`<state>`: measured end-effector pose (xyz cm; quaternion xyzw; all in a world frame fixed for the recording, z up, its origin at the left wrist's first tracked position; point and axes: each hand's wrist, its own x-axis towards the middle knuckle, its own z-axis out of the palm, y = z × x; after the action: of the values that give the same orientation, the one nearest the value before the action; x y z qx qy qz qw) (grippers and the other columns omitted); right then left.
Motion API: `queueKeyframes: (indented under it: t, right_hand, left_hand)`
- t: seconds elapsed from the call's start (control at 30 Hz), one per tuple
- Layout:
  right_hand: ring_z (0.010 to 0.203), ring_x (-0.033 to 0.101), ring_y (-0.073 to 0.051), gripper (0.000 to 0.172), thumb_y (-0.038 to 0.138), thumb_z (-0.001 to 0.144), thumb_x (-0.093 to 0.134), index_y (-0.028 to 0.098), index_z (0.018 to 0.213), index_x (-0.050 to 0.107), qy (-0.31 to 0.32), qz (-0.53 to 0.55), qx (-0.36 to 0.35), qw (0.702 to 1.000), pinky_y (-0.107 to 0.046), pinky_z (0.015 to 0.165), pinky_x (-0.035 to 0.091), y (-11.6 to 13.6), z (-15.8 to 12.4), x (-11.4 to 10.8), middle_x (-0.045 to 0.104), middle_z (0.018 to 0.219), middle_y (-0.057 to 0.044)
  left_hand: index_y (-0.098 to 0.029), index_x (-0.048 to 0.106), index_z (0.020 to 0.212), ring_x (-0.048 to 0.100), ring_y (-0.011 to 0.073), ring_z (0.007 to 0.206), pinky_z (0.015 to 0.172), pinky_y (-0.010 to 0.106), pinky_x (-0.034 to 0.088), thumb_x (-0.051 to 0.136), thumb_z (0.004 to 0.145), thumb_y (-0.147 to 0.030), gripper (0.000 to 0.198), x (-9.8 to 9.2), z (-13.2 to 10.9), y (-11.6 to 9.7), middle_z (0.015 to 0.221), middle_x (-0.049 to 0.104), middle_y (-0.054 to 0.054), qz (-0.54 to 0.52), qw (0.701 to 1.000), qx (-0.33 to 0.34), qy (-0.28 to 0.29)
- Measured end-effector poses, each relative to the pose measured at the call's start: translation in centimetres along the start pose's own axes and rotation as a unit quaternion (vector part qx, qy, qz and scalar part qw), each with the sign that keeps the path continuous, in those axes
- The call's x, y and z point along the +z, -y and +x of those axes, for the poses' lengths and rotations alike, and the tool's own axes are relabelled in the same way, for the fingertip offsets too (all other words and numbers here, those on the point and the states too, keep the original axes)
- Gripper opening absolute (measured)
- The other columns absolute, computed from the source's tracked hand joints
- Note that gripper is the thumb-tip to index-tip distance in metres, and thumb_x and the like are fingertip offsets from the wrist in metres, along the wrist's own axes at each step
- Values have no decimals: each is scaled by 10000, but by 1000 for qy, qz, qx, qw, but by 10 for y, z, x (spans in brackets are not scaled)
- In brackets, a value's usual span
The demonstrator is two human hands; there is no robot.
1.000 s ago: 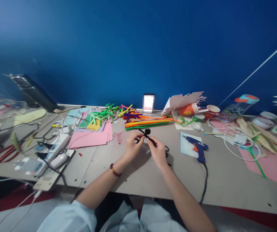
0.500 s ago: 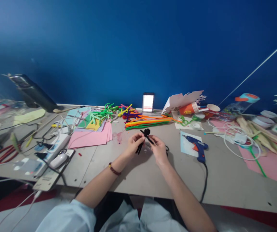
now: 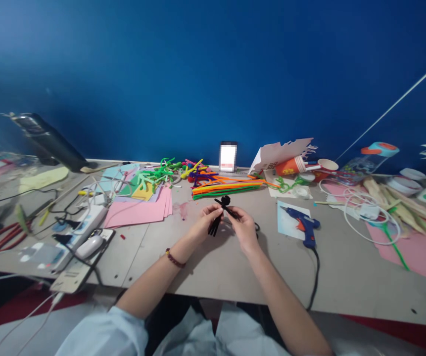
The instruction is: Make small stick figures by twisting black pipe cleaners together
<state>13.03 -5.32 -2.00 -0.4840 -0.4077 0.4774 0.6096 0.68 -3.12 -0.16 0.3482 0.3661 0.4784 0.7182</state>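
A small black pipe-cleaner figure with a coiled round top and thin legs is held above the grey table. My left hand pinches it from the left, near the legs. My right hand pinches one of its strands from the right. Both hands sit close together at the middle of the table, fingers closed on the figure.
Behind the hands lie orange and green pipe cleaners, pink paper sheets and a phone propped against the blue wall. A blue glue gun with its black cord lies to the right. A power strip and cables are at the left.
My hands have drawn closer together and the black figure has turned so its legs hang down by my left hand. A person's hand at the far right edge has gone from view.
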Motion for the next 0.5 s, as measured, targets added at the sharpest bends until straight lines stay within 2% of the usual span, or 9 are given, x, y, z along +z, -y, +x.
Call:
queueKeyframes:
  t: [0.1,0.2,0.37,0.5]
  right_hand:
    - [709,614,-167,284,386,660,705,176,851,715,-6,-13,-14,1000,-259,586,483,-5,1,-1,691,813,-40]
    - [646,584,-145,283,393,663,704,178,845,726,-6,-13,-10,1000,-234,511,437,-6,2,-3,675,788,-42]
    - [438,407,-59,296,382,613,745,179,827,725,28,57,49,997,-193,372,267,5,-1,-1,570,620,15]
    - [418,384,-45,273,362,589,769,169,768,698,50,86,70,993,-187,373,255,14,-3,1,542,569,34]
  left_hand:
    - [-135,628,739,522,71,524,537,192,403,810,585,-372,336,0,-1,0,594,593,-11,27,999,32,10]
    - [-125,619,730,514,71,525,544,194,400,809,592,-388,352,0,-1,-1,585,584,-14,45,997,44,38]
    - [-109,630,730,536,91,528,568,229,432,817,592,-368,348,-5,0,-4,608,596,10,13,993,4,113]
    - [-107,642,754,549,89,523,554,218,437,809,613,-336,317,-10,0,-1,617,602,18,-5,990,-32,139]
